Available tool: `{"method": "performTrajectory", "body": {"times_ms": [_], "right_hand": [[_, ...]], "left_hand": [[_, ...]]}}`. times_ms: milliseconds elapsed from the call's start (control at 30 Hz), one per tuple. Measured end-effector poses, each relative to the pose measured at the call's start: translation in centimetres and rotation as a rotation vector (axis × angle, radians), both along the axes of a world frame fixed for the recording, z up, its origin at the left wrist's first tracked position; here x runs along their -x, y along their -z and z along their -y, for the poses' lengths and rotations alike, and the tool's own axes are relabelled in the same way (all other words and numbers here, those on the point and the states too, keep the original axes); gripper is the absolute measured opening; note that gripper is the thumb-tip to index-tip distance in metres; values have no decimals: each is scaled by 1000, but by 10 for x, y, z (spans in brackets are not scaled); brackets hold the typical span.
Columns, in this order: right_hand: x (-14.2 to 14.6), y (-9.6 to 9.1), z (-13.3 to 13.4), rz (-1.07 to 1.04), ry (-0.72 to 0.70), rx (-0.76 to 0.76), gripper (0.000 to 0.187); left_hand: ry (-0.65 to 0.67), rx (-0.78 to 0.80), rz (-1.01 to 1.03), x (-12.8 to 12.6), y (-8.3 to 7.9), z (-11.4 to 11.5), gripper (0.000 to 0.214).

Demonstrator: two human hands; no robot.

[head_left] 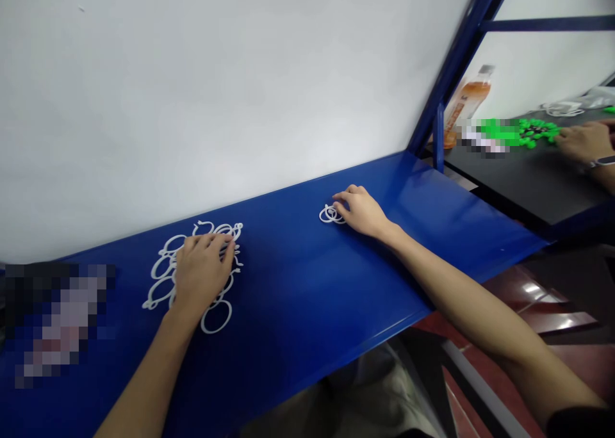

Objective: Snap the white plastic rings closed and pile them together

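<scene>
A white wall (240, 73) fills the upper left of the frame behind the blue table (298, 297). At upper right a blue frame post (456, 60) slants up; beside it an orange bottle (468, 102) stands on a black table (528, 182), with green pieces (538, 130) near another person's hand (583, 140)

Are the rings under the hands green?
No, the ring pile under the left hand and the small ring bunch at the right hand are white; green pieces lie on the black table beyond.
</scene>
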State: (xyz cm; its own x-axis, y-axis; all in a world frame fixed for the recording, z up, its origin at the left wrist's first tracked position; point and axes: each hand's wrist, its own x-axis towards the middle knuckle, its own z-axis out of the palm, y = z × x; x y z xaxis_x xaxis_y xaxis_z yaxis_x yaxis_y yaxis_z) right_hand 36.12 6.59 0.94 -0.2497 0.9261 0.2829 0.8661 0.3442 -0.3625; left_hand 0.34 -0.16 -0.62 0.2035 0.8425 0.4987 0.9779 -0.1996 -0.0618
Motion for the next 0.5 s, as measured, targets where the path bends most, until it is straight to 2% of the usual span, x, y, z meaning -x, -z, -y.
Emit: {"method": "performTrajectory", "body": {"times_ms": [133,267,400,500], "right_hand": [[1,-1,2,-31,-9,-49,31],[5,-3,5,-74,-44,-132,30],[15,-6,15,-123,-125,-194,27],[27,-9,30,-154,-270,-177,29]], "left_hand": [[15,3,5,-2,-3,1,25],[80,-62,97,-10,-7,4,19],[229,-139,159,-28,-15,12,10],[381,-139,155,-43,-21,20,7]]}}
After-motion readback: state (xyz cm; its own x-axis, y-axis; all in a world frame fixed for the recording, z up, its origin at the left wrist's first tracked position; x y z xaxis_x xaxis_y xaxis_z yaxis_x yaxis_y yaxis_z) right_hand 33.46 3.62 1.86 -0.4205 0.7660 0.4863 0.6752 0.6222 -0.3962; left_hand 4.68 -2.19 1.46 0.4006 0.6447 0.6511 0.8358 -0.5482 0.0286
